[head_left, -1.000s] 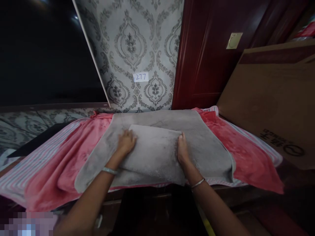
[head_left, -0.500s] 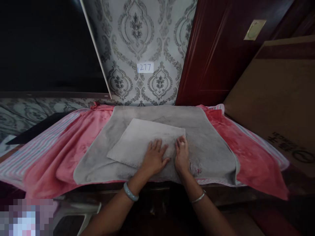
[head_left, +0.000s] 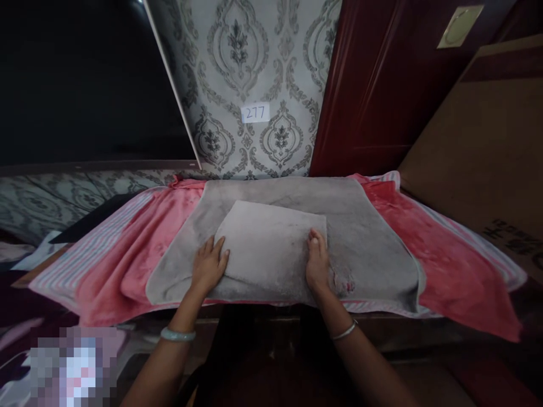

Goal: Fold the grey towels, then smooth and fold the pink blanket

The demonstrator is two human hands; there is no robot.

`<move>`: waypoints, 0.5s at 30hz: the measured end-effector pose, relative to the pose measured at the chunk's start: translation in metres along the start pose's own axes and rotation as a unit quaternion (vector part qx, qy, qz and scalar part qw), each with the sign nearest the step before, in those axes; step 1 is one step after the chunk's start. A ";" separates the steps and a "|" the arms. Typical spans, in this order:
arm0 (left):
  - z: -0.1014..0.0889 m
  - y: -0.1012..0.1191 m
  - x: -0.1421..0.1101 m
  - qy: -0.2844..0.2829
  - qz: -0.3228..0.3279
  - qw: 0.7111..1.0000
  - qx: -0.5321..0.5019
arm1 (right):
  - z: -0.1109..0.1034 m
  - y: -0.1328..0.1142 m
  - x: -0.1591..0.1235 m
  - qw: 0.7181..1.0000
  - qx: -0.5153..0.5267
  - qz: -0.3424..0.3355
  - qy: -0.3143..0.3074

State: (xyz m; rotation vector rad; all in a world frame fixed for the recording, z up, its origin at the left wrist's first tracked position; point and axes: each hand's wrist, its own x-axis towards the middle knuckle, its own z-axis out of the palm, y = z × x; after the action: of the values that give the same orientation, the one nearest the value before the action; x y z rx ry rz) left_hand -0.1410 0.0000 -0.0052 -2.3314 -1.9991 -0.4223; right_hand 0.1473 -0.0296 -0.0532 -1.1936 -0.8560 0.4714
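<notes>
A light grey folded cloth (head_left: pixel 267 237) lies on a larger grey plush blanket (head_left: pixel 365 249), with its far right corner pointed. My left hand (head_left: pixel 208 264) rests at the cloth's left edge, fingers spread and laid flat, the fingertips touching it. At the right edge, my right hand (head_left: pixel 318 263) is turned on its side, with its fingers curled together at the cloth's border. The hand itself partly hides what its fingers hold there. Small dark red marks show on the grey blanket just right of that hand.
Beneath the grey blanket are a pink blanket (head_left: pixel 123 265) and a striped cloth (head_left: pixel 63 277). A dark television screen (head_left: pixel 85 85) hangs at the left. On the right a large cardboard box (head_left: pixel 487 141) stands beside a dark red door (head_left: pixel 369 85).
My left hand has moved left, from the middle of the folded cloth to its left edge. My right hand stays at the right edge. The view has shifted slightly.
</notes>
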 end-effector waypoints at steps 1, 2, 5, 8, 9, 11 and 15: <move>0.000 -0.001 0.002 0.000 -0.011 1.000 -0.016 | 0.001 -0.003 0.000 1.000 -0.001 -0.002 0.003; -0.001 -0.001 0.006 -0.005 -0.021 0.999 -0.036 | 0.001 -0.006 0.000 1.000 -0.003 -0.004 0.005; -0.007 -0.007 0.022 -0.034 -0.048 0.990 -0.130 | 0.001 -0.011 0.000 1.000 -0.017 -0.010 0.003; -0.013 -0.017 0.040 -0.034 -0.086 0.956 -0.278 | 0.001 -0.012 0.000 1.000 -0.029 -0.012 0.000; -0.015 -0.020 0.045 -0.028 -0.112 0.937 -0.330 | 0.001 -0.012 0.000 0.999 -0.033 -0.012 0.000; -0.018 -0.025 0.055 -0.017 -0.166 0.895 -0.414 | 0.002 -0.012 0.001 0.999 -0.039 -0.017 0.002; -0.024 -0.029 0.065 -0.022 -0.202 0.851 -0.485 | 0.003 -0.009 0.004 0.998 -0.047 -0.037 0.006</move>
State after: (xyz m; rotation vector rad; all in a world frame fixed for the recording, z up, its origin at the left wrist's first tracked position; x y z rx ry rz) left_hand -0.1653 0.0623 0.0286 -2.2339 -2.7127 -1.7789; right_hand 0.1459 -0.0280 -0.0428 -1.2445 -0.9173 0.3659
